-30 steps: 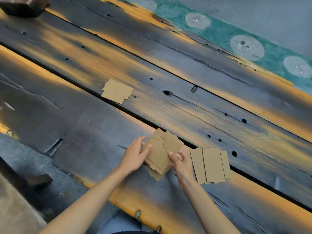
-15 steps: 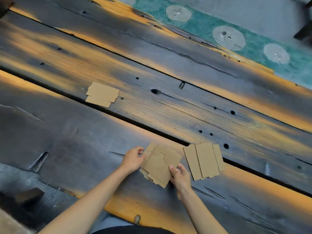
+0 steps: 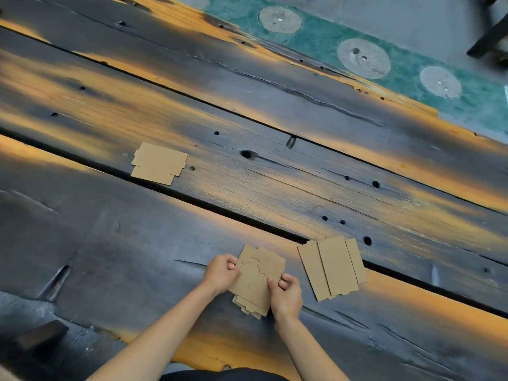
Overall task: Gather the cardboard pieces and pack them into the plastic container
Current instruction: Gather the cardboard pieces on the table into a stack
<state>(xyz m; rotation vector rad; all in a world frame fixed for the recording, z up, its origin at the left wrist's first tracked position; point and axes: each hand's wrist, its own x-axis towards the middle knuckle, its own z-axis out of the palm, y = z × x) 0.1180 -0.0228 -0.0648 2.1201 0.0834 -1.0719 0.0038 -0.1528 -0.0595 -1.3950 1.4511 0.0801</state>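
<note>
Left hand (image 3: 220, 273), right hand (image 3: 286, 295) grip cardboard stack (image 3: 258, 279) (edges uneven).

A dark, charred wooden plank table (image 3: 275, 193) with orange-lit grain, nail holes and gaps carries two flat cardboard stacks: one (image 3: 159, 163) on the middle plank, another (image 3: 332, 268) just across the near gap.

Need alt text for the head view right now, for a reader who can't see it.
Both hands, left hand and right hand, grip a cardboard stack over a dark plank table. A second pile lies to its right, a third farther off; no container shows.
</note>
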